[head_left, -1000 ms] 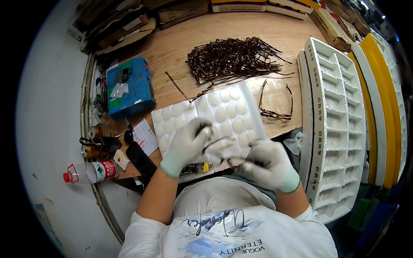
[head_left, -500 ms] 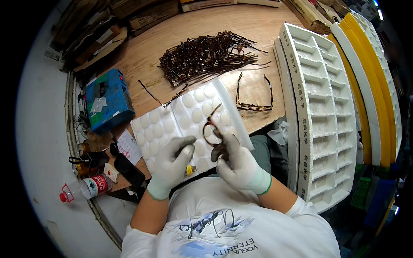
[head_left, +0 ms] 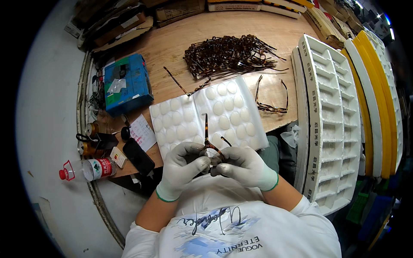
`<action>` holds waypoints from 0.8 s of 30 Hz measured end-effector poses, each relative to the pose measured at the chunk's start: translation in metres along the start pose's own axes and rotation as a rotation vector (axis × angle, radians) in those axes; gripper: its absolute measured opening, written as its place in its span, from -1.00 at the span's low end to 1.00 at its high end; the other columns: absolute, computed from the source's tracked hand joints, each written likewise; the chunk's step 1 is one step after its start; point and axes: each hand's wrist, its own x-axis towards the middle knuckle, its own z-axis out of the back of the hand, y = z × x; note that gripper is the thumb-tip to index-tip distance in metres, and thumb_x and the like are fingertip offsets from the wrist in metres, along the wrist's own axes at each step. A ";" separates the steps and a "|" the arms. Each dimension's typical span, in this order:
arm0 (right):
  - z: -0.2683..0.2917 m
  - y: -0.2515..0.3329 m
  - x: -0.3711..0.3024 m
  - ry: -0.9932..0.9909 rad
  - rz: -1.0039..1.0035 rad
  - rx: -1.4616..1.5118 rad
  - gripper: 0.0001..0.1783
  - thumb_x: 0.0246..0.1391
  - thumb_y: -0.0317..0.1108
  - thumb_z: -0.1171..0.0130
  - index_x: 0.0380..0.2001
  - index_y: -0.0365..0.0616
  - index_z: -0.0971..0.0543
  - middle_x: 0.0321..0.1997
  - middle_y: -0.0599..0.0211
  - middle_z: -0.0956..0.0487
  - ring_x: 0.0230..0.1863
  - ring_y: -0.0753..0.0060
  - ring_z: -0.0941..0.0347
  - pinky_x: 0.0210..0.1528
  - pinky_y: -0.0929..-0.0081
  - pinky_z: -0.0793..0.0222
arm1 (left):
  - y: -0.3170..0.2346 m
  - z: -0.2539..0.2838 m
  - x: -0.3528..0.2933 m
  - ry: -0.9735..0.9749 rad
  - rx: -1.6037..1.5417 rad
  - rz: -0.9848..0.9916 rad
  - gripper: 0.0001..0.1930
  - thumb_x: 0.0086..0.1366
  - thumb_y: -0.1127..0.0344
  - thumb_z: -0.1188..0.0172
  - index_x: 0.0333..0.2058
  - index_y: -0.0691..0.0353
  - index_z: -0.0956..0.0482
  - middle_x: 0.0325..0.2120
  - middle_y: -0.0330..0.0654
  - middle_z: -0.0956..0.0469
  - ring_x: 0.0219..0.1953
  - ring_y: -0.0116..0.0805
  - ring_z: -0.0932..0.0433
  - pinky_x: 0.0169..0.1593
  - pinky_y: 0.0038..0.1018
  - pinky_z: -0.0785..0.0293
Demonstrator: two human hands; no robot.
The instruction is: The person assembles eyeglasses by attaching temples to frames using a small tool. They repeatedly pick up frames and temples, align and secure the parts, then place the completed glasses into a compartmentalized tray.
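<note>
Close to my chest, both hands grip one tortoiseshell eyeglass frame point(head_left: 207, 136), its temple arms pointing away from me. My left hand point(head_left: 183, 167), in a white glove with darkened fingertips, pinches one side of the frame. Gloved the same way, my right hand point(head_left: 248, 167) holds the other side. The fingers hide much of the rims. Beneath and beyond the hands lie white sheets point(head_left: 201, 108) covered with rows of pale oval pads. One eyeglass frame point(head_left: 189, 92) rests at the sheets' far edge, and another frame point(head_left: 271, 107) stands just right of them.
A heap of tortoiseshell eyeglass frames point(head_left: 232, 56) lies farther back on the wooden table point(head_left: 167, 47). To the left are a blue box point(head_left: 129, 86), a black phone point(head_left: 138, 155), a handwritten paper point(head_left: 143, 132) and a plastic bottle point(head_left: 97, 168). White compartment trays point(head_left: 329, 124) stand at the right.
My left hand has moved in beside the right and taken hold of the eyeglass frame. The frame is now lower, between both hands. The whole view has shifted, with the table appearing farther right.
</note>
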 end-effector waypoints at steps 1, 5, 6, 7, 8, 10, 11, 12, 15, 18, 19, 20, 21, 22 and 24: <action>-0.001 -0.001 -0.002 0.010 -0.013 0.136 -0.70 0.31 -0.44 -0.12 0.03 -0.41 -0.53 -0.15 0.24 -0.66 -0.07 0.52 -0.56 0.04 0.52 -0.46 | -0.002 0.001 0.000 0.004 -0.005 0.008 -0.73 0.30 0.56 -0.26 -0.02 0.41 -0.54 -0.23 -0.10 -0.65 -0.30 -0.47 -0.62 -0.21 -0.55 -0.58; 0.000 0.004 -0.002 0.071 -0.044 0.114 -0.70 0.33 -0.42 -0.09 0.04 -0.40 -0.51 -0.17 0.25 -0.64 -0.07 0.50 -0.55 0.06 0.47 -0.45 | -0.013 -0.002 -0.001 0.071 -0.060 0.114 -0.74 0.25 0.51 -0.31 -0.08 0.39 -0.58 -0.24 -0.03 -0.68 -0.36 -0.38 -0.66 -0.30 -0.51 -0.60; 0.002 0.004 -0.001 0.091 -0.048 0.087 -0.70 0.33 -0.41 -0.09 0.03 -0.39 -0.51 -0.17 0.25 -0.64 -0.08 0.50 -0.55 0.05 0.46 -0.45 | -0.015 -0.001 -0.001 0.099 -0.064 0.126 -0.75 0.25 0.50 -0.31 -0.09 0.40 -0.58 -0.24 -0.04 -0.68 -0.35 -0.40 -0.65 -0.29 -0.51 -0.60; 0.002 0.004 0.000 0.112 -0.051 0.059 -0.70 0.34 -0.40 -0.08 0.03 -0.39 -0.51 -0.18 0.24 -0.63 -0.09 0.50 -0.54 0.05 0.46 -0.45 | -0.016 0.001 -0.002 0.127 -0.068 0.138 -0.76 0.26 0.50 -0.30 -0.10 0.41 -0.58 -0.24 -0.05 -0.68 -0.34 -0.41 -0.64 -0.27 -0.51 -0.60; 0.001 0.002 0.000 0.117 -0.039 0.033 -0.70 0.34 -0.39 -0.07 0.02 -0.39 -0.51 -0.18 0.23 -0.63 -0.10 0.50 -0.54 0.04 0.45 -0.45 | -0.017 0.002 -0.002 0.155 -0.072 0.150 -0.77 0.26 0.49 -0.30 -0.11 0.41 -0.59 -0.24 -0.06 -0.69 -0.34 -0.43 -0.64 -0.25 -0.51 -0.59; -0.001 -0.001 0.001 0.131 -0.010 -0.023 -0.70 0.35 -0.38 -0.06 0.01 -0.39 -0.51 -0.19 0.22 -0.63 -0.13 0.50 -0.54 0.01 0.45 -0.45 | -0.020 -0.003 -0.004 0.127 -0.055 0.113 -0.78 0.27 0.50 -0.28 -0.12 0.41 -0.59 -0.24 -0.10 -0.68 -0.31 -0.46 -0.62 -0.19 -0.50 -0.58; -0.004 0.002 0.001 0.113 0.002 -0.037 -0.71 0.35 -0.38 -0.05 0.00 -0.40 -0.51 -0.18 0.22 -0.63 -0.15 0.49 -0.53 0.00 0.45 -0.45 | -0.020 -0.006 -0.005 0.112 -0.047 0.094 -0.79 0.28 0.50 -0.28 -0.12 0.40 -0.59 -0.24 -0.11 -0.68 -0.29 -0.48 -0.61 -0.16 -0.50 -0.57; -0.006 0.000 0.002 0.074 0.007 -0.059 -0.72 0.35 -0.38 -0.05 -0.02 -0.39 -0.52 -0.21 0.21 -0.64 -0.19 0.47 -0.54 -0.04 0.44 -0.46 | -0.019 -0.005 -0.006 0.090 -0.010 0.080 -0.80 0.29 0.50 -0.27 -0.12 0.40 -0.59 -0.24 -0.13 -0.68 -0.28 -0.50 -0.60 -0.14 -0.50 -0.56; -0.013 -0.005 0.004 -0.046 0.046 -0.163 -0.74 0.34 -0.37 -0.06 -0.05 -0.35 -0.54 -0.32 0.19 -0.64 -0.31 0.40 -0.55 -0.15 0.39 -0.47 | -0.012 -0.002 -0.006 0.039 0.080 0.027 -0.84 0.31 0.50 -0.25 -0.14 0.38 -0.59 -0.24 -0.17 -0.67 -0.24 -0.53 -0.58 -0.11 -0.51 -0.54; -0.019 -0.010 0.004 -0.172 0.161 -0.334 -0.77 0.31 -0.37 -0.10 -0.10 -0.32 -0.56 -0.45 0.17 -0.62 -0.45 0.33 -0.54 -0.30 0.36 -0.45 | -0.009 -0.005 -0.006 0.002 0.145 -0.025 -0.89 0.34 0.51 -0.22 -0.18 0.36 -0.59 -0.26 -0.19 -0.66 -0.24 -0.55 -0.57 -0.12 -0.54 -0.53; -0.021 -0.012 0.004 -0.212 0.216 -0.387 -0.78 0.30 -0.37 -0.11 -0.11 -0.31 -0.57 -0.49 0.16 -0.60 -0.49 0.31 -0.53 -0.34 0.36 -0.44 | -0.011 -0.009 -0.006 -0.020 0.180 -0.027 -0.90 0.34 0.51 -0.22 -0.19 0.36 -0.58 -0.27 -0.21 -0.66 -0.24 -0.55 -0.56 -0.12 -0.55 -0.52; -0.022 -0.014 0.004 -0.253 0.271 -0.440 -0.79 0.29 -0.38 -0.12 -0.12 -0.30 -0.57 -0.52 0.16 -0.59 -0.53 0.29 -0.51 -0.39 0.35 -0.43 | -0.014 -0.011 -0.006 -0.042 0.216 -0.028 -0.92 0.35 0.51 -0.21 -0.20 0.36 -0.58 -0.28 -0.22 -0.65 -0.25 -0.56 -0.56 -0.13 -0.56 -0.52; -0.022 -0.012 0.004 -0.234 0.260 -0.419 -0.79 0.29 -0.37 -0.13 -0.13 -0.30 -0.57 -0.52 0.15 -0.59 -0.53 0.28 -0.52 -0.39 0.36 -0.43 | -0.017 -0.013 -0.007 -0.034 0.190 -0.018 -0.93 0.35 0.51 -0.21 -0.21 0.35 -0.57 -0.29 -0.23 -0.64 -0.26 -0.57 -0.55 -0.13 -0.57 -0.51; -0.021 -0.009 0.003 -0.215 0.249 -0.398 -0.79 0.29 -0.37 -0.14 -0.13 -0.30 -0.57 -0.52 0.14 -0.59 -0.54 0.26 -0.52 -0.40 0.36 -0.42 | -0.020 -0.015 -0.007 -0.026 0.165 -0.009 -0.94 0.35 0.52 -0.21 -0.22 0.35 -0.57 -0.31 -0.25 -0.64 -0.26 -0.58 -0.55 -0.13 -0.58 -0.51; -0.020 -0.007 0.001 -0.188 0.240 -0.364 -0.79 0.29 -0.37 -0.14 -0.14 -0.31 -0.57 -0.51 0.13 -0.59 -0.53 0.22 -0.53 -0.41 0.36 -0.42 | -0.020 -0.015 -0.008 -0.009 0.141 -0.011 -0.94 0.35 0.52 -0.21 -0.22 0.35 -0.57 -0.33 -0.28 -0.62 -0.28 -0.60 -0.53 -0.14 -0.59 -0.49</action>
